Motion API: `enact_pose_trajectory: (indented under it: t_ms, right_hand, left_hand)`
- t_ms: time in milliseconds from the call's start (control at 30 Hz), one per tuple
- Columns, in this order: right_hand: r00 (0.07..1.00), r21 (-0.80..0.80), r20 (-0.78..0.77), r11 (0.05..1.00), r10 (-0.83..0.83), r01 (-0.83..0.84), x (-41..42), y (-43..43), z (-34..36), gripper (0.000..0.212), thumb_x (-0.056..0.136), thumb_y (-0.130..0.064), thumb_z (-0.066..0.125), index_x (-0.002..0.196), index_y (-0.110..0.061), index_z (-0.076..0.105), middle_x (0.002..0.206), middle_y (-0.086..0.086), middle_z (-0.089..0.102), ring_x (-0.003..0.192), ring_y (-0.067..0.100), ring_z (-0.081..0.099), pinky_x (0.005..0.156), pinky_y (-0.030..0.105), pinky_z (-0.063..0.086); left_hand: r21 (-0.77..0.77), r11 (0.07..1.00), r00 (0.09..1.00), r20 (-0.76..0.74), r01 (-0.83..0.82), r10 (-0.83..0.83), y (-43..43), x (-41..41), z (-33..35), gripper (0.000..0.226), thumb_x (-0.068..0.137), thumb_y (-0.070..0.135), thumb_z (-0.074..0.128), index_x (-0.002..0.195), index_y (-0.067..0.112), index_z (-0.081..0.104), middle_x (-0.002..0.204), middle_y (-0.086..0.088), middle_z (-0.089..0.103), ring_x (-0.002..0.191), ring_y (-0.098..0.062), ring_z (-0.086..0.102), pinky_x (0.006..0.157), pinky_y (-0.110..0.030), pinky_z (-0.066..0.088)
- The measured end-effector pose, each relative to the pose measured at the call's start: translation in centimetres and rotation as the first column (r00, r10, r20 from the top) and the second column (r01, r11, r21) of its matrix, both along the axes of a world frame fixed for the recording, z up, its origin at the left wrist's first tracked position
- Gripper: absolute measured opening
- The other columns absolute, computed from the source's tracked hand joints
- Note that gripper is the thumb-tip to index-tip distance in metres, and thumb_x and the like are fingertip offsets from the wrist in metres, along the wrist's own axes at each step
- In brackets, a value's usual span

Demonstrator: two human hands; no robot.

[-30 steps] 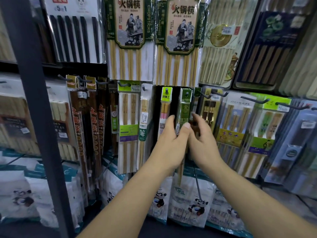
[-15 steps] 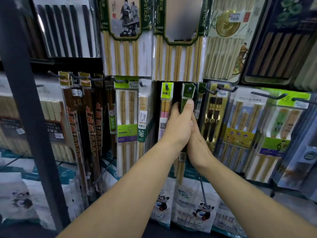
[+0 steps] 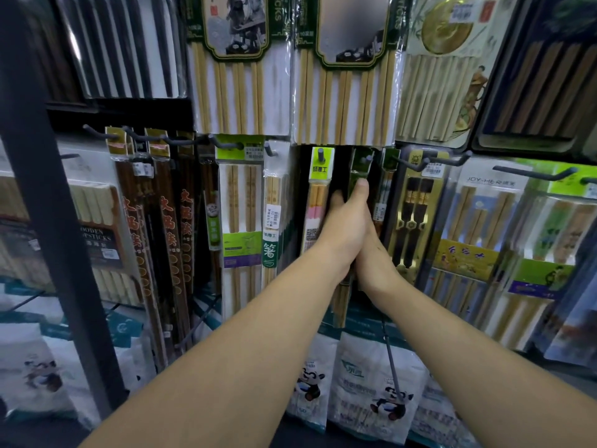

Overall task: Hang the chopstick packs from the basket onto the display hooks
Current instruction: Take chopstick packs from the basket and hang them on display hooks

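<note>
Just below the hook (image 3: 365,160), my left hand (image 3: 347,221) grips the green pack (image 3: 358,172), and I cannot tell what my right hand (image 3: 374,263) holds; I judge I'm mid-hanging, and next I push the pack fully on.

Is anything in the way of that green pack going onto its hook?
Nothing visible. The left hand grips the green pack, whose header already sits at the hook; the yellow-topped pack hangs beside it, not across.
</note>
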State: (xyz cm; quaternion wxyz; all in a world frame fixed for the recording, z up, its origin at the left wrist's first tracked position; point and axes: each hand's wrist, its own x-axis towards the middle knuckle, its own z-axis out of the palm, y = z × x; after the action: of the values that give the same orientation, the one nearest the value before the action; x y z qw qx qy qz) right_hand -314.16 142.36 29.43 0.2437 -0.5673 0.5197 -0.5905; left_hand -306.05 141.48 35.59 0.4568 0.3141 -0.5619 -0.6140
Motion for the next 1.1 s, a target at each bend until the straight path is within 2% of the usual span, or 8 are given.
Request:
enact_pose_trajectory:
  t_ms: [100, 300, 500, 700, 833, 900, 1000, 1100]
  right_hand:
    - [0.998, -0.005, -0.057, 1.0, -0.01, 0.01, 0.3, 0.3, -1.0, 0.066, 0.103, -0.06, 0.02, 0.162, -0.036, 0.001, 0.163, -0.023, 0.012, 0.123, -0.037, 0.021, 0.1, -0.004, 0.022]
    - [0.998, 0.073, 0.04, 0.996, 0.042, -0.045, 1.1, 2.9, -2.4, 0.079, 0.093, -0.072, 0.019, 0.162, -0.038, -0.001, 0.165, -0.024, 0.004, 0.143, -0.016, 0.013, 0.122, 0.021, 0.013]
    - [0.977, 0.097, 0.114, 0.98, -0.182, 0.172, 2.7, 10.4, -9.1, 0.055, 0.098, -0.068, 0.033, 0.15, -0.048, 0.035, 0.153, -0.03, 0.037, 0.137, -0.011, 0.037, 0.111, 0.021, 0.032]
    - [0.97, 0.306, -0.052, 0.921, -0.237, 0.242, 4.7, 18.9, -20.4, 0.016, 0.104, -0.034, 0.054, 0.105, -0.049, 0.06, 0.103, -0.025, 0.067, 0.094, -0.004, 0.064, 0.072, 0.014, 0.05]
    - [0.956, 0.557, -0.293, 0.809, -0.02, 0.188, 5.5, 22.5, -28.7, 0.012, 0.099, -0.017, 0.059, 0.094, -0.025, 0.066, 0.073, -0.004, 0.066, 0.065, 0.006, 0.059, 0.06, 0.025, 0.043]
    - [0.938, 0.697, -0.33, 0.698, 0.11, 0.163, 5.7, 23.6, -32.7, 0.01, 0.097, -0.017, 0.062, 0.101, -0.02, 0.071, 0.083, -0.001, 0.072, 0.075, 0.013, 0.065, 0.068, 0.028, 0.046]
    - [0.904, 0.829, -0.33, 0.542, 0.272, 0.139, 5.5, 24.9, -37.8, 0.016, 0.097, -0.02, 0.063, 0.108, -0.017, 0.074, 0.102, 0.002, 0.075, 0.09, 0.018, 0.068, 0.075, 0.025, 0.048]
    - [0.865, 0.868, -0.351, 0.471, 0.359, 0.157, 5.1, 25.7, -41.7, 0.017, 0.099, -0.02, 0.062, 0.106, -0.011, 0.075, 0.102, 0.008, 0.075, 0.085, 0.018, 0.063, 0.066, 0.019, 0.043]
  left_hand:
    - [0.021, 0.999, 0.997, -0.07, 0.038, -0.036, 0.4, 0.3, -1.1, 0.069, 0.105, 0.056, 0.044, 0.164, 0.028, 0.022, 0.166, 0.006, 0.031, 0.148, -0.008, 0.029, 0.103, -0.028, 0.021]
    - [0.028, 0.998, 0.997, -0.06, 0.055, -0.054, 1.1, 1.2, -3.0, 0.07, 0.103, 0.059, 0.045, 0.164, 0.032, 0.022, 0.165, 0.008, 0.033, 0.141, -0.007, 0.032, 0.108, -0.03, 0.023]
    - [0.108, 0.993, 0.994, 0.089, 0.05, -0.06, 5.2, 3.3, -10.4, 0.08, 0.099, 0.068, 0.044, 0.165, 0.034, 0.013, 0.169, 0.012, 0.022, 0.152, -0.011, 0.023, 0.106, -0.03, 0.02]
    - [0.157, 0.986, 0.965, 0.244, 0.061, -0.098, 12.1, 8.2, -22.5, 0.055, 0.098, 0.059, 0.058, 0.148, 0.041, 0.047, 0.138, 0.035, 0.045, 0.115, 0.018, 0.046, 0.084, -0.006, 0.042]
    - [0.141, 0.99, 0.856, 0.515, -0.031, -0.047, 13.9, 11.5, -29.5, 0.023, 0.103, 0.03, 0.062, 0.125, 0.027, 0.065, 0.121, 0.012, 0.066, 0.118, -0.01, 0.063, 0.098, -0.026, 0.049]
    - [0.082, 0.983, 0.765, 0.64, -0.162, 0.073, 14.4, 14.3, -32.7, 0.014, 0.101, 0.021, 0.062, 0.115, 0.022, 0.065, 0.114, 0.001, 0.065, 0.114, -0.021, 0.064, 0.096, -0.03, 0.048]
    - [-0.156, 0.931, 0.469, 0.829, -0.33, 0.305, 15.4, 18.9, -37.0, 0.028, 0.094, 0.017, 0.066, 0.121, 0.009, 0.063, 0.122, -0.016, 0.058, 0.118, -0.036, 0.052, 0.1, -0.043, 0.042]
    - [-0.016, 0.912, 0.393, 0.899, -0.409, 0.192, 16.1, 22.0, -40.2, 0.047, 0.097, 0.031, 0.062, 0.134, 0.004, 0.053, 0.133, -0.019, 0.055, 0.128, -0.039, 0.045, 0.106, -0.049, 0.041]
